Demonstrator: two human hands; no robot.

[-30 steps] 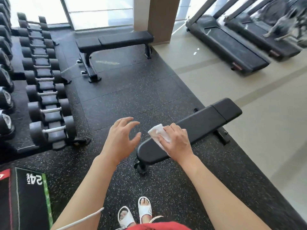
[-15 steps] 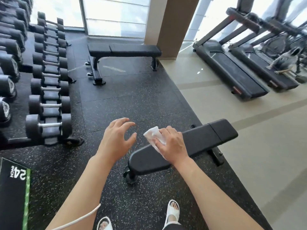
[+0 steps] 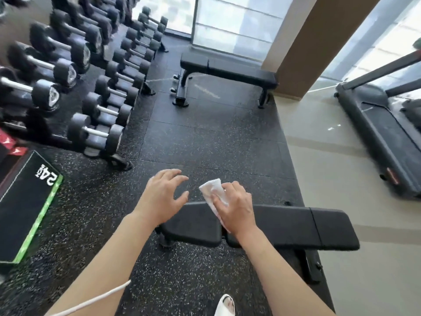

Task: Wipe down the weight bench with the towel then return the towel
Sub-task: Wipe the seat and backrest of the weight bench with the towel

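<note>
The right hand (image 3: pixel 234 207) presses a small white cloth towel (image 3: pixel 214 190) on the black padded weight bench's (image 3: pixel 284 224) far edge; the left hand (image 3: pixel 161 197) hovers with fingers spread, holding nothing. The overhanging towel could slip off.

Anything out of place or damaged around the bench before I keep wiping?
Nothing stands out. The right hand presses the white towel on the near bench; its pad looks intact, and the dumbbells sit racked.

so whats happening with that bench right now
A person is wiping the near black padded weight bench with a small white towel. The right hand presses the towel flat on the pad near its left end. The left hand hovers open beside it, holding nothing. Wiping is underway; the towel is not yet returned.
</note>
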